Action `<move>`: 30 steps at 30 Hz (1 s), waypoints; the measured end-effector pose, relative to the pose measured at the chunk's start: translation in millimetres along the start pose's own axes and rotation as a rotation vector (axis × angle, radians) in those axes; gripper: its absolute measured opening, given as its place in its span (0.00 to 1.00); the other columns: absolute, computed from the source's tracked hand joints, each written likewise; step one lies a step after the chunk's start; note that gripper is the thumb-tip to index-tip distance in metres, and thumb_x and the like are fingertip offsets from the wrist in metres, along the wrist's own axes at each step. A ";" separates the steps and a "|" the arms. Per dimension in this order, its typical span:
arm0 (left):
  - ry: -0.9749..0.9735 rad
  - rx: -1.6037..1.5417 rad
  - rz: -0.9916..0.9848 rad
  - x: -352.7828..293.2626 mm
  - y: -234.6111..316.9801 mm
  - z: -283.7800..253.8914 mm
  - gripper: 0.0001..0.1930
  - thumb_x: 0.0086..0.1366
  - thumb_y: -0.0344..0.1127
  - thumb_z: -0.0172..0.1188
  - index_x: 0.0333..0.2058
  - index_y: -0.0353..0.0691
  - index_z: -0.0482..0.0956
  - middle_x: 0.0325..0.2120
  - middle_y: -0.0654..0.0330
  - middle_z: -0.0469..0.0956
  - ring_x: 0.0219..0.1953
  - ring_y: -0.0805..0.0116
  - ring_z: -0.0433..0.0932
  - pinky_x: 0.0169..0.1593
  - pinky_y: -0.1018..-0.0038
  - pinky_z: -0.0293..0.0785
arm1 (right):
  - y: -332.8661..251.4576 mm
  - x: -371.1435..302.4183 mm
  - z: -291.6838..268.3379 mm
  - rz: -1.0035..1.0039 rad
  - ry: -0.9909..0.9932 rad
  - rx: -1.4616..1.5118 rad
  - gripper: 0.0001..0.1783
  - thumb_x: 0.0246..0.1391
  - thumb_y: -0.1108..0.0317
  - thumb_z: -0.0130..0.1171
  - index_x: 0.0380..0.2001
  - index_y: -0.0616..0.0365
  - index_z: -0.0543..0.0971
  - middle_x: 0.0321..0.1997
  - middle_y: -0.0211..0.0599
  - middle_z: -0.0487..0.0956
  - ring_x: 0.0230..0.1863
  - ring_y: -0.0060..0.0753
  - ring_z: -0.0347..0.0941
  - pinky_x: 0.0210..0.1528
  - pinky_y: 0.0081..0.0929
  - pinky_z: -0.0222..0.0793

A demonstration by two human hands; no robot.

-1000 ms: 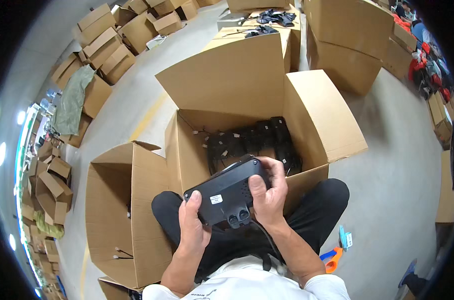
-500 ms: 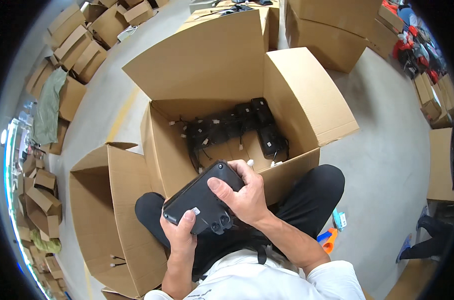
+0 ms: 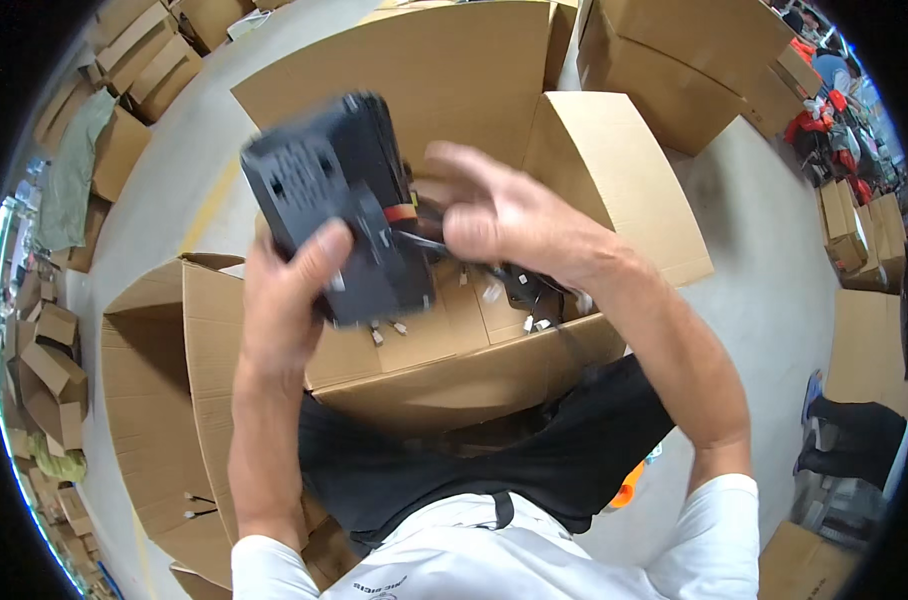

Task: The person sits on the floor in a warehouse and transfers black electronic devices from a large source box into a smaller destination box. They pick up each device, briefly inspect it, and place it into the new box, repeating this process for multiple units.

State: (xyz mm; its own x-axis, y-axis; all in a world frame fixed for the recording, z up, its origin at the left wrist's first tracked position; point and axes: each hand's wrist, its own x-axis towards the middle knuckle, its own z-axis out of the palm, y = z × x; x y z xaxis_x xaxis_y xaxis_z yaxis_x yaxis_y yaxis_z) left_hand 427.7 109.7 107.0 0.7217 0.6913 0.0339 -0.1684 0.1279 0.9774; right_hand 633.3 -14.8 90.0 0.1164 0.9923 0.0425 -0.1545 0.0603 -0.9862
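My left hand grips a black plastic case by its lower left side, thumb across its face. The case is raised and tilted above the large open cardboard box. Cut-outs and vents mark its upper face, and a red-and-yellow band shows at its right edge, beside a dark cable. My right hand is just right of the case, blurred, with thumb and fingers apart. The cable passes close to its thumb; whether they touch I cannot tell. More black cases with white-plugged leads lie in the box, partly hidden by my hands.
A second open carton stands at the left, with small white-tipped leads in it. Large cartons are stacked at the back right. An orange-handled item lies by my right leg. Another person's legs show at the far right.
The case has moved up and left, away from my lap to over the box, and has turned. My right hand has let go of it and shifted to its right side.
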 end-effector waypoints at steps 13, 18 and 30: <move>-0.294 0.081 -0.922 101.9 -380.8 -35.0 0.22 0.63 0.33 0.71 0.55 0.43 0.78 0.43 0.64 0.84 0.44 0.68 0.80 0.49 0.69 0.76 | 158.4 26.9 -147.7 -0.140 -0.157 -1.718 0.05 0.49 0.72 0.59 0.30 0.58 0.80 0.37 0.42 0.80 0.58 0.47 0.75 0.74 0.50 0.56; -0.246 -0.082 -1.070 106.6 -509.6 -41.1 0.24 0.64 0.35 0.71 0.57 0.40 0.76 0.53 0.59 0.81 0.57 0.65 0.77 0.66 0.63 0.69 | 197.5 0.1 -183.1 0.016 0.034 -1.686 0.09 0.48 0.75 0.61 0.36 0.61 0.81 0.41 0.48 0.82 0.62 0.49 0.73 0.74 0.49 0.57; -0.466 0.875 -0.764 124.1 -479.2 1.8 0.26 0.60 0.52 0.66 0.44 0.33 0.83 0.43 0.43 0.82 0.48 0.49 0.81 0.50 0.55 0.78 | 196.6 17.8 -173.5 0.105 -0.004 -1.518 0.20 0.48 0.68 0.70 0.45 0.59 0.77 0.47 0.47 0.79 0.56 0.54 0.72 0.61 0.47 0.68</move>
State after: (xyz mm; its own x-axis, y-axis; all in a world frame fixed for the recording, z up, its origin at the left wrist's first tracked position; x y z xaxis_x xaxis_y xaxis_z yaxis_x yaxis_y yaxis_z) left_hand 599.2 132.9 -356.8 0.6373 0.3086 -0.7061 0.7706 -0.2532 0.5848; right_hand 775.2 -4.1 -130.9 0.1664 0.9853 -0.0378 0.9625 -0.1706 -0.2110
